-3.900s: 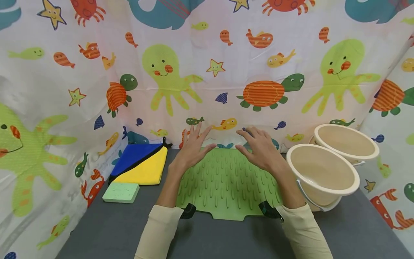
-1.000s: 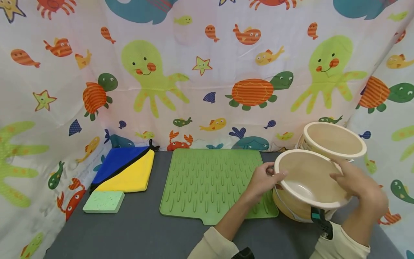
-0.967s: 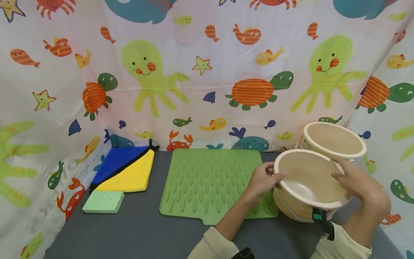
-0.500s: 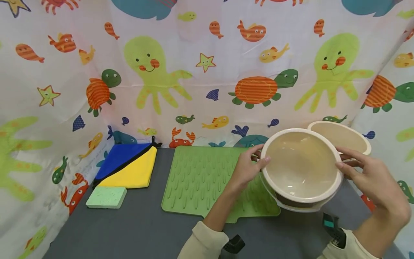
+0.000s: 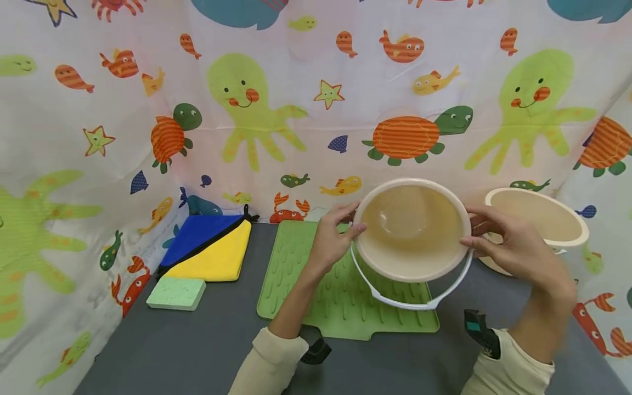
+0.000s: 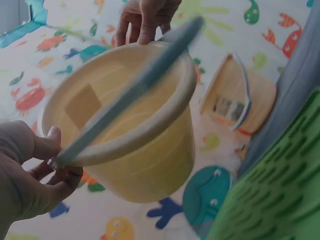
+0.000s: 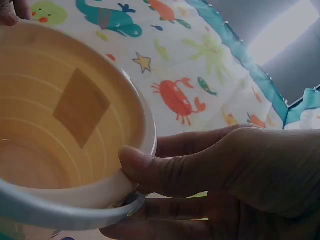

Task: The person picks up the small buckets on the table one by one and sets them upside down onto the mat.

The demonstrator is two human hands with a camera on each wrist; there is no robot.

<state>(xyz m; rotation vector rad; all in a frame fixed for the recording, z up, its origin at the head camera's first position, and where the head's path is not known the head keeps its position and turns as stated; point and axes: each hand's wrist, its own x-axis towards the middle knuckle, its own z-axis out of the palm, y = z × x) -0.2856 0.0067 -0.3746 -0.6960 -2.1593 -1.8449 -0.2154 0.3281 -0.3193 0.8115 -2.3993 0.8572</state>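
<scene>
A cream plastic bucket (image 5: 412,233) is held up over the green ridged mat (image 5: 340,312), its mouth tilted toward the head camera. My left hand (image 5: 332,238) grips its rim on the left, thumb over the edge and fingers outside. On the opposite side my right hand (image 5: 513,244) pinches the rim the same way. The bucket's pale handle (image 5: 405,303) hangs down in front. Both wrist views show the bucket (image 6: 145,170) hollow, with a squarish darker patch (image 7: 81,109) visible on the inner wall.
A second cream bucket (image 5: 538,216) stands at the back right, partly behind my right hand. At the left lie a blue and yellow cloth (image 5: 212,247) with black trim and a light green sponge (image 5: 176,293). A sea-animal curtain (image 5: 316,66) backs the grey table (image 5: 197,351).
Both hands, apart and over the mat at first, took hold of the front bucket at the right. It has since been lifted and carried left over the mat, its mouth tipping toward the head camera.
</scene>
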